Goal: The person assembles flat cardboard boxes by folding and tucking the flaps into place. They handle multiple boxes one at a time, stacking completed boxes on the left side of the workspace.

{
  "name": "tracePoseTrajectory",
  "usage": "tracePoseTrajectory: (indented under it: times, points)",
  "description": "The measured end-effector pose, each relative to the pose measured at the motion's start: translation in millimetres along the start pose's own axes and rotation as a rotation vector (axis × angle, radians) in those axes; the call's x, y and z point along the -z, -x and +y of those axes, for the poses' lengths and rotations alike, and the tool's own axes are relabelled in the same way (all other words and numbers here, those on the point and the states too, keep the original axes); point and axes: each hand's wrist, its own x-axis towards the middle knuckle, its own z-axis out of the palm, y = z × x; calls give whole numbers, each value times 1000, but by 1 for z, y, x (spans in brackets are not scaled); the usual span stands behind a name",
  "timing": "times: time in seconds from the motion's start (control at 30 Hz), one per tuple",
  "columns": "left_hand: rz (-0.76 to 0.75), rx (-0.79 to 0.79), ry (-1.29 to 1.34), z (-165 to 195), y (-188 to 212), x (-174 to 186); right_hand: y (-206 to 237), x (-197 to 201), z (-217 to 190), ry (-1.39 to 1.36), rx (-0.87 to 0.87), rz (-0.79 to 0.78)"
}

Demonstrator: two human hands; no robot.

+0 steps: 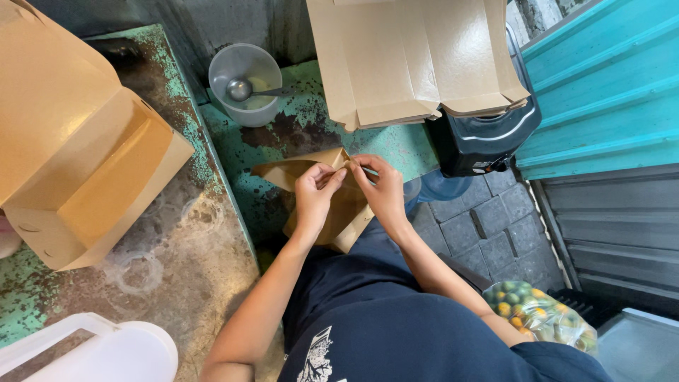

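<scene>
Folding is seen at the top corner of a brown box flat [332, 205], which is pinched there by both hands. The left hand [313, 194] is closed on the corner from one side, with its thumb and fingers pressed on the card. The right hand [382, 191] is closed on the same corner from the other side, and the fingertips of the two hands are almost touching. The flat is held tilted in front of the body, over the edge of a green table [240, 152] with worn paint.

Just above the grip, a stack of open flats [414, 60] is laid on a black bin [481, 141]. Up and to the left of the grip, a clear cup [244, 85] is stood on the table, and a metal spoon [244, 90] is laid in it. Far to the left of the grip, a big made-up box [78, 163] is seen, open at its side. Below that, a white tub [106, 350] is seen at the bottom corner. Below and to the right of the grip, beside the right arm, a clear bag of small green and yellow fruit [541, 315] is seen. A blue wall [608, 85] is seen to the right, well apart from the hands. Grey paving stones [495, 226] are seen under the grip.
</scene>
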Motion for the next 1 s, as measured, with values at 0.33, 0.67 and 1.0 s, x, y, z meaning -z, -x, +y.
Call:
tracePoseTrajectory:
  times: [0.33, 0.67, 1.0]
  points:
    - [16, -73, -108, 15, 9, -14, -3, 6, 19, -70, -35, -49]
    - [31, -53, -41, 2, 7, -15, -6, 10, 17, -81, 15, -85]
    - [7, -74, 63, 4, 8, -20, -5, 5, -3, 35, 97, 3]
